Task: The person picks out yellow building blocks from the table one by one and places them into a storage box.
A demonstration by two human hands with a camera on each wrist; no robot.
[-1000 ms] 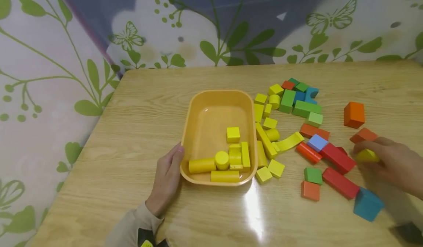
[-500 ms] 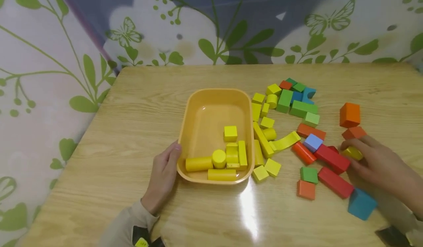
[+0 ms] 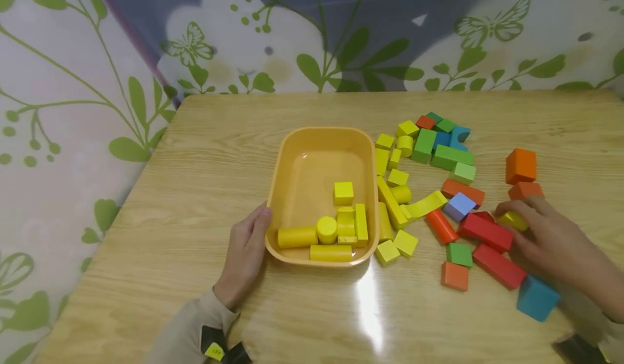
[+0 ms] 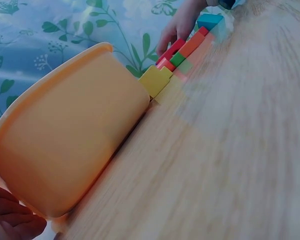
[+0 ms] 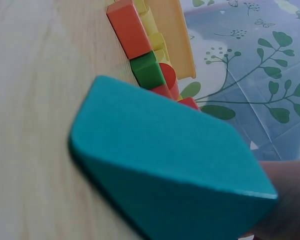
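Note:
My left hand (image 3: 246, 253) grips the left rim of a yellow-orange plastic tray (image 3: 302, 177), thumb at the edge. In the left wrist view its curled fingers (image 4: 15, 215) lie against the tray's outer wall. Several yellow blocks sit in the tray, among them a yellow cube (image 3: 343, 193) and a lying yellow cylinder (image 3: 297, 238). At the right, my right hand (image 3: 553, 245) pinches a yellow block (image 3: 513, 221) whose far part the fingers hide. The hand is right beside a long red block (image 3: 486, 233) and an orange-red block (image 3: 525, 191).
Loose yellow blocks (image 3: 390, 201) line the tray's right side. Behind them are green blocks (image 3: 452, 157) and blue ones. A red cylinder (image 3: 442, 227), a second red block (image 3: 499, 266) and a teal block (image 3: 538, 297) lie nearer. An orange block (image 3: 520, 166) stands far right.
My right hand has moved left with the yellow block. The nearby long red block, red cylinder and pale blue block have shifted left. My left hand stays on the tray.

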